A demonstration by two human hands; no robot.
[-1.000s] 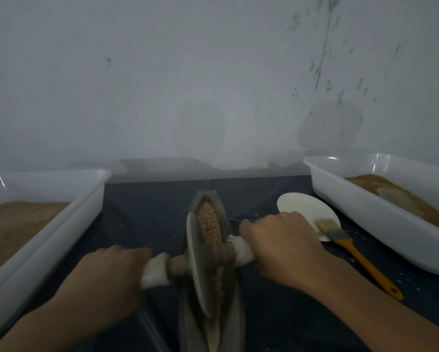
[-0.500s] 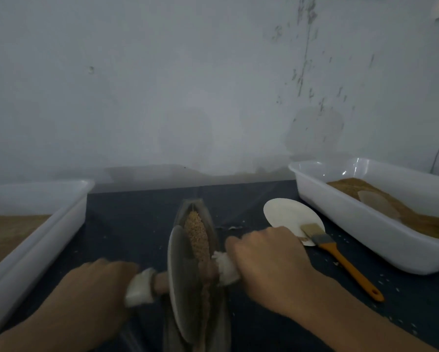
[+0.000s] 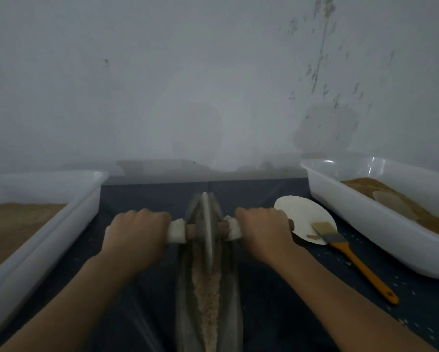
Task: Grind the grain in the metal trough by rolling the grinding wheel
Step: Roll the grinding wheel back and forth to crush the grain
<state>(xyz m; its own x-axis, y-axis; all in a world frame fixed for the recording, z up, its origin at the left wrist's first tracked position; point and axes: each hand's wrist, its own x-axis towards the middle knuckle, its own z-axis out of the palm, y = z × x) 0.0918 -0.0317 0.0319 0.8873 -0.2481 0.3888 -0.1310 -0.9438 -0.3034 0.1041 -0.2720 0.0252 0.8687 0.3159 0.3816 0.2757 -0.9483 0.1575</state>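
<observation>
Dark tabletop (image 3: 277, 288), nothing legible

Two white tubs (image 3: 43, 219) (image 3: 381, 224) of brown powder flank a paper plate (image 3: 299, 214) — brush (image 3: 350, 255) on it.

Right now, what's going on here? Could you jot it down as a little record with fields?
Activity: person grinding grain in a metal trough
Tool: grinding wheel, upright, at the trough's far end
Left hand: grips the left handle
Right hand: grips the right handle
Left side: white tub of brown powder
Right side: second white tub, also with brown powder
Near right hand: white plate with a brush lying partly on it
</observation>
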